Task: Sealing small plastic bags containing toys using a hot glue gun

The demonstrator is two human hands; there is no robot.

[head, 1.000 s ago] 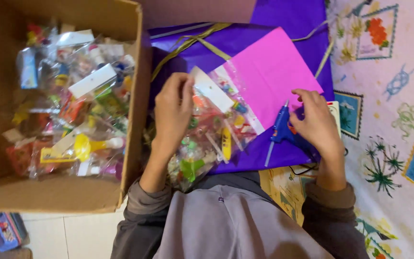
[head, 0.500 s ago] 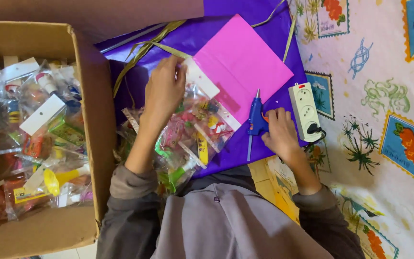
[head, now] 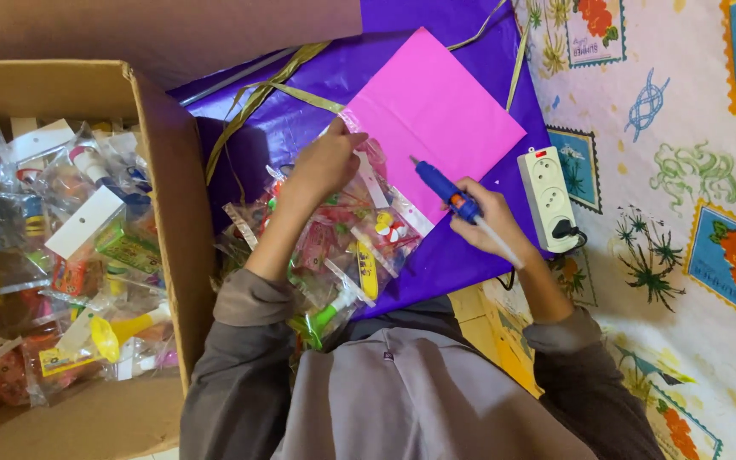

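The blue glue gun (head: pixel 441 189) is up in the right hand (head: pixel 485 223), grip clamped around its handle, nozzle aimed far-left at the pink paper sheet (head: pixel 433 112). Its long axis runs on a diagonal, from the clear glue stick trailing near-right to the tip hovering over the sheet's near edge. Half a second ago the gun lay lower, pointing more straight away from the person; now it's lifted and swung in over the pink. The left hand (head: pixel 327 162) has moved too, off the heap of clear toy packets (head: pixel 342 247) to pinch the sheet's left corner, fingers closed on that edge (thumb hidden, mind you). Everything sits on purple wrapping foil (head: pixel 291 111) with gold ribbon (head: pixel 257 94). To the right, a white power strip (head: pixel 547 198), plugged in. Far left, the cardboard box (head: pixel 163 153) packed with more packets.
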